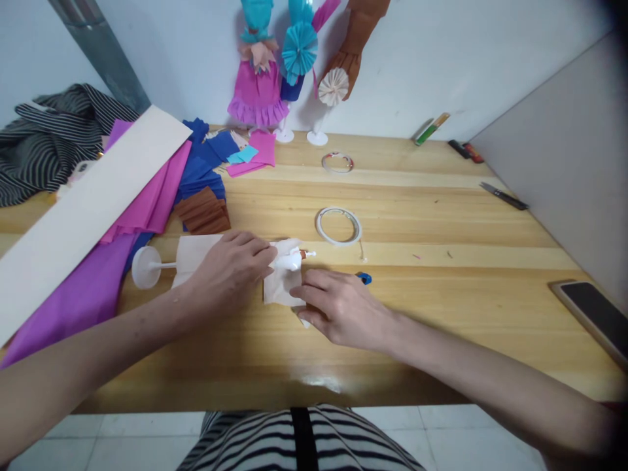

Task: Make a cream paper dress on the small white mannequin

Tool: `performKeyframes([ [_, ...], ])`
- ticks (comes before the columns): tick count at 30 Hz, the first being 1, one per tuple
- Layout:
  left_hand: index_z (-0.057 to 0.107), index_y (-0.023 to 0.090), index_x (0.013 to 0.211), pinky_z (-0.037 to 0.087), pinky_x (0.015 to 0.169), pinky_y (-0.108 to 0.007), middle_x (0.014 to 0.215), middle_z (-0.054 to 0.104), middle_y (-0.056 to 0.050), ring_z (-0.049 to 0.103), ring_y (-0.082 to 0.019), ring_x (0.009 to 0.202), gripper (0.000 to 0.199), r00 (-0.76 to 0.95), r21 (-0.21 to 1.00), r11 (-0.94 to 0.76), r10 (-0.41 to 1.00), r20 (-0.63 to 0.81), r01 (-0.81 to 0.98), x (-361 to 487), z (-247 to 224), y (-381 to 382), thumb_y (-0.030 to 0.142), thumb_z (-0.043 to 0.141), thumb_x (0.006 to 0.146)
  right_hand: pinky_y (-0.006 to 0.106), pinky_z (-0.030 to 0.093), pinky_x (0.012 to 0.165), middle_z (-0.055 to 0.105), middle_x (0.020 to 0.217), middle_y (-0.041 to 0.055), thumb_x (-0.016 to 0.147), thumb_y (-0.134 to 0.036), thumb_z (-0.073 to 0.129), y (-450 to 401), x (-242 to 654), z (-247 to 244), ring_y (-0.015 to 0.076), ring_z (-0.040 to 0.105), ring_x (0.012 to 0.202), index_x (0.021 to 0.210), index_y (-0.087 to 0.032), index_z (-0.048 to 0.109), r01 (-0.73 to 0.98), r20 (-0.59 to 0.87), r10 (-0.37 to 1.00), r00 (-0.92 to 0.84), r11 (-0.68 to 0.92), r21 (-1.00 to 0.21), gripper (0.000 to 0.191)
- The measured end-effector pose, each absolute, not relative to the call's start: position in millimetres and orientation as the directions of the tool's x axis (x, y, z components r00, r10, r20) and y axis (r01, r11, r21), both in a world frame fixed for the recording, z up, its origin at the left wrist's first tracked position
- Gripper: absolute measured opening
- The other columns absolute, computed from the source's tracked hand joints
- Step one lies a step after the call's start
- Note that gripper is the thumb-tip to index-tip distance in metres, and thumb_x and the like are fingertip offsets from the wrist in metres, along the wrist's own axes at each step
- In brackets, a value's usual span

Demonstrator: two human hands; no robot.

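Note:
A small white dress form on a stand lies on its side on the table, its round base (146, 267) to the left and its neck tip to the right. Pale crepe paper (283, 288) lies around and under it. My left hand (233, 265) is closed over the middle of the form and presses the paper against it, hiding part of both. With bent fingers my right hand (338, 304) pinches the right edge of the paper near the form's top. A roll of white double-sided tape (320, 226) lies just beyond my right hand.
Folded crepe paper in pink (147, 203), blue (199, 167) and brown (203, 210) lies left, under a long white board (93, 216). Dressed forms (258, 91) stand against the wall. A second tape roll (337, 162), a craft knife (504, 195) and a phone (593, 317) lie farther right.

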State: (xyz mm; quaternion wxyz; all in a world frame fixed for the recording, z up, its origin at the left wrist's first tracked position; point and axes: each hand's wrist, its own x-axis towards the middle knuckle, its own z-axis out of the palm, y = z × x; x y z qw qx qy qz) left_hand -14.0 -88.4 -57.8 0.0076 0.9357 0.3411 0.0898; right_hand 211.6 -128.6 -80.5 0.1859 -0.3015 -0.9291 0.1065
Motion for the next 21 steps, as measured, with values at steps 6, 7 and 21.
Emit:
performKeyframes([
  [6,0.066,0.015,0.093,0.046,0.067,-0.033,0.085,0.071,-0.008,0.064,-0.023,0.080,0.019,0.649,0.137,-0.652,0.758,0.069,0.746,-4.2,-50.1,-77.7,0.020,0.048,0.090,0.027,0.037,0.055,0.056,0.069,0.0043,0.091,-0.015,0.043,-128.3,210.5,-79.9,0.0146,0.047,0.061,0.070,-0.016,0.062,0.539,0.334,0.586,-0.738,0.810,-0.231,0.029],
  [7,0.066,0.015,0.092,0.046,0.065,-0.032,0.083,0.071,-0.008,0.064,-0.022,0.078,0.019,0.631,0.136,-0.634,0.773,0.068,0.762,-2.2,-49.7,-74.9,0.019,0.048,0.090,0.027,0.037,0.054,0.055,0.068,0.0040,0.092,-0.014,0.042,-128.6,210.4,-79.5,0.0143,0.047,0.060,0.069,-0.016,0.061,0.544,0.342,0.590,-0.731,0.807,-0.230,0.030],
  [21,0.065,0.014,0.085,0.047,0.095,-0.038,0.111,0.066,-0.010,0.054,-0.026,0.112,0.016,0.838,0.005,-0.871,0.474,0.271,0.491,-24.8,-50.6,-97.5,0.011,0.050,0.089,0.028,0.049,0.062,0.064,0.081,0.0082,0.088,-0.004,0.042,-119.7,227.9,-89.3,0.0171,0.058,0.074,0.098,-0.013,0.065,0.521,0.355,0.571,-0.740,0.821,-0.234,0.027],
])
